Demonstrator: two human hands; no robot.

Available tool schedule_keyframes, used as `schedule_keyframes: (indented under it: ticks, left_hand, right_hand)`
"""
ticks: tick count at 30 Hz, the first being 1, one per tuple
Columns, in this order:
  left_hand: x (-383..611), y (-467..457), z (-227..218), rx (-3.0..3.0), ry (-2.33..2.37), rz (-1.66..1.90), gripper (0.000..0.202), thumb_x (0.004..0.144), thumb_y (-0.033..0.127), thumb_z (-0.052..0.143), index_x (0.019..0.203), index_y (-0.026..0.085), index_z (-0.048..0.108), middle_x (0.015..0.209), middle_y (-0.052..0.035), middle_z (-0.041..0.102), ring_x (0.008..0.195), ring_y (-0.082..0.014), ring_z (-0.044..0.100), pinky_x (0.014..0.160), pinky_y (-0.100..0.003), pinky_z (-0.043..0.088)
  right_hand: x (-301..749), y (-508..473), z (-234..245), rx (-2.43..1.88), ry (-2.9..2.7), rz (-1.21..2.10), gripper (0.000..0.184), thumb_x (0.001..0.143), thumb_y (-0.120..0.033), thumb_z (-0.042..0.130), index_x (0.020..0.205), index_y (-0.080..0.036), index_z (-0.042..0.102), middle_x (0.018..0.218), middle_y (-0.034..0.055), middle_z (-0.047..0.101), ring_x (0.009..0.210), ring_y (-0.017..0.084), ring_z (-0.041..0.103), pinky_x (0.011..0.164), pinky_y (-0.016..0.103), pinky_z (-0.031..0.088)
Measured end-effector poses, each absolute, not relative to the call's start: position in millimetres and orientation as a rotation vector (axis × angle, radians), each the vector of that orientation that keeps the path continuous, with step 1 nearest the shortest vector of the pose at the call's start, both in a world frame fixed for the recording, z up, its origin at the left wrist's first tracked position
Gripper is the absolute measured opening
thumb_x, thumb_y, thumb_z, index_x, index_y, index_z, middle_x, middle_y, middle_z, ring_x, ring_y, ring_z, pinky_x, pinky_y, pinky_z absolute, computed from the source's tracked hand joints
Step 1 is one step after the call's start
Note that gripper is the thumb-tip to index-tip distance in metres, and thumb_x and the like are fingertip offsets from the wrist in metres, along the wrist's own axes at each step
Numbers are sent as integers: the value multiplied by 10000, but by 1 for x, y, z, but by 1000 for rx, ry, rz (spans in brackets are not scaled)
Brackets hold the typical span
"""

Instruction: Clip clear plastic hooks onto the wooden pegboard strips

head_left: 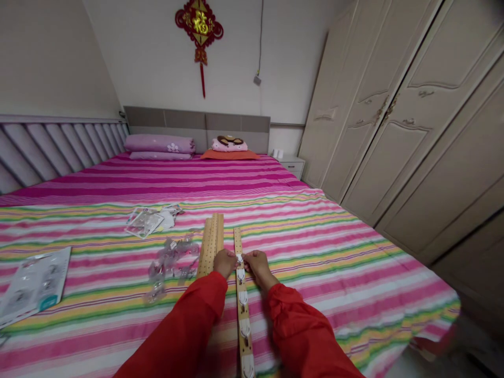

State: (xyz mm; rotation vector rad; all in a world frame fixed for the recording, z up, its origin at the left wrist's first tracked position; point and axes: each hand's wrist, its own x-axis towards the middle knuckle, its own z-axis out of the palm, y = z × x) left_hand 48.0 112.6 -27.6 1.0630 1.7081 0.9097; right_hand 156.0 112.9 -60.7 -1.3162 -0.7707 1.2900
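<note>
Both my hands sit close together over a narrow wooden strip point(238, 242) that lies lengthwise on the bed and carries a row of white hooks. My left hand point(225, 263) and my right hand point(258, 266) close in from either side on the topmost white hook point(239, 259), and their fingers hide part of it. A second, wider wooden strip point(210, 244) with rows of small holes lies just left of my left hand. A heap of clear plastic packets point(171, 265) lies further left.
Printed packaging sheets point(145, 222) and a white instruction card point(35, 286) lie on the pink striped bedsheet point(334, 262). Pillows point(159, 144) lie at the headboard point(236, 123). A cream wardrobe point(394, 115) stands along the right side, and a small nightstand point(293, 166) stands beyond the bed's far right corner.
</note>
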Motion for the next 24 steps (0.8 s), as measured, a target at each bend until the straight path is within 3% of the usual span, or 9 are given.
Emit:
schedule_keyframes:
  ticks: [10, 24]
  left_hand:
    - [51, 114, -24, 1080, 1818, 798, 88, 677, 97, 594, 661, 170, 548, 475, 34, 570, 554, -128, 647, 515, -176, 475]
    - [47, 125, -41, 1189, 1838, 785, 125, 645, 69, 574, 705, 176, 550, 455, 43, 540, 464, -141, 612, 448, -200, 424]
  right_hand:
    - [159, 114, -63, -1304, -775, 1348, 221, 602, -186, 687, 487, -176, 499, 349, -48, 516, 307, 68, 433, 320, 176, 311]
    - [154, 118, -68, -1381, -746, 1318, 245, 605, -99, 622, 463, -204, 452, 344, -47, 497, 268, 77, 408, 278, 182, 288]
